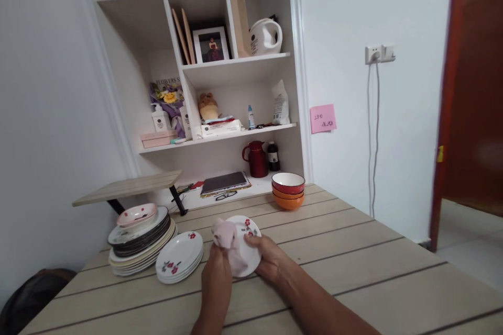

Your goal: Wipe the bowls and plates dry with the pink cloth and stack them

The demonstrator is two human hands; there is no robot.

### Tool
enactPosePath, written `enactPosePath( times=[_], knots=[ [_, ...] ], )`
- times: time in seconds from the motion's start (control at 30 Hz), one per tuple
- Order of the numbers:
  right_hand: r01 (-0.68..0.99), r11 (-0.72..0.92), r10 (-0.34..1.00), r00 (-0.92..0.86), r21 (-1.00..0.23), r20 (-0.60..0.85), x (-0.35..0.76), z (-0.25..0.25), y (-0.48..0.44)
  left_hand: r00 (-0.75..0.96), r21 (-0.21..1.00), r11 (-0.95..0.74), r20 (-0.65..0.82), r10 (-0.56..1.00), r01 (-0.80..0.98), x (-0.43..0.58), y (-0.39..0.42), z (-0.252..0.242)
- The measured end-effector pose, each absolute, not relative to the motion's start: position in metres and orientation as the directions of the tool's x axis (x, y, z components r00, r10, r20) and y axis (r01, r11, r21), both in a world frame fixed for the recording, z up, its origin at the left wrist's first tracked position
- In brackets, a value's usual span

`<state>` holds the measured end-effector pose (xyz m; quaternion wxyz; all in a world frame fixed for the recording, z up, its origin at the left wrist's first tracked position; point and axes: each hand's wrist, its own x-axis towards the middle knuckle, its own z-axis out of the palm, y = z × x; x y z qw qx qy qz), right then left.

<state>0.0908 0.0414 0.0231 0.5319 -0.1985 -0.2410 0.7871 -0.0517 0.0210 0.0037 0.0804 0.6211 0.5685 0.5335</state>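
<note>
My right hand (pixel 271 259) grips the right edge of a small white plate (pixel 253 257) with red flowers, thumb on its upper face. The plate is held tilted above the table. A pale pink cloth (pixel 231 241) is bunched in my left hand (pixel 218 272), closed around it, and lies against the plate's left part. To the left of my hands is a stack of similar flowered plates (pixel 183 251). Behind that stands a taller pile of mixed plates (pixel 143 243), topped by a pink-rimmed dish (pixel 137 214).
Stacked red and orange bowls (pixel 288 200) stand at the table's (pixel 353 261) back right. A small raised wooden shelf (pixel 129 188) overhangs the back left. Beyond the table is a white shelving unit (pixel 239 70) with a red jug (pixel 258 159) and a dark laptop-like slab (pixel 223 182).
</note>
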Motion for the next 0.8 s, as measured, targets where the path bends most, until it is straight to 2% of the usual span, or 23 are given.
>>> enactPosePath(
  times=[0.07, 0.13, 0.2, 0.27, 0.33, 0.4, 0.5, 0.57, 0.67, 0.73, 0.8],
  knots=[
    [-0.741, -0.327, 0.936, -0.341, -0.586, -0.091, 0.09, 0.021, 0.043, -0.283, 0.602, -0.246, 0.647, 0.708, 0.76, -0.048, 0.019, 0.006],
    [-0.745, -0.319, 0.943, -0.31, -0.586, -0.119, 0.089, 0.018, 0.046, -0.266, 0.487, -0.117, 0.645, 0.717, 0.865, -0.044, 0.014, 0.012],
    [-0.756, -0.281, 0.958, -0.26, -0.592, -0.123, 0.09, 0.015, 0.05, -0.173, 0.365, -0.052, 0.557, 0.812, 0.93, -0.04, 0.009, 0.02],
    [-0.767, -0.225, 0.974, -0.2, -0.601, -0.109, 0.091, 0.013, 0.054, -0.081, 0.306, -0.066, 0.444, 0.893, 0.95, -0.036, 0.004, 0.025],
    [-0.773, -0.172, 0.985, -0.145, -0.61, -0.094, 0.092, 0.013, 0.059, -0.027, 0.347, -0.113, 0.374, 0.927, 0.931, -0.033, -0.001, 0.025],
    [-0.775, -0.14, 0.99, -0.108, -0.616, -0.088, 0.095, 0.013, 0.063, 0.021, 0.448, -0.193, 0.362, 0.932, 0.873, -0.032, -0.005, 0.024],
    [-0.77, -0.134, 0.991, -0.092, -0.624, -0.099, 0.101, 0.015, 0.067, 0.151, 0.613, -0.373, 0.382, 0.912, 0.697, -0.032, -0.011, 0.021],
    [-0.765, -0.144, 0.989, -0.096, -0.628, -0.111, 0.104, 0.017, 0.068, 0.217, 0.673, -0.448, 0.402, 0.889, 0.589, -0.031, -0.013, 0.021],
    [-0.752, -0.168, 0.985, -0.11, -0.637, -0.13, 0.107, 0.02, 0.068, 0.263, 0.618, -0.541, 0.487, 0.833, 0.571, -0.03, -0.012, 0.02],
    [-0.737, -0.184, 0.982, -0.113, -0.65, -0.15, 0.108, 0.02, 0.069, 0.256, 0.507, -0.586, 0.577, 0.776, 0.632, -0.031, -0.01, 0.019],
    [-0.718, -0.193, 0.98, -0.11, -0.669, -0.165, 0.11, 0.02, 0.071, 0.189, 0.401, -0.563, 0.668, 0.719, 0.723, -0.033, -0.007, 0.019]
  ],
)
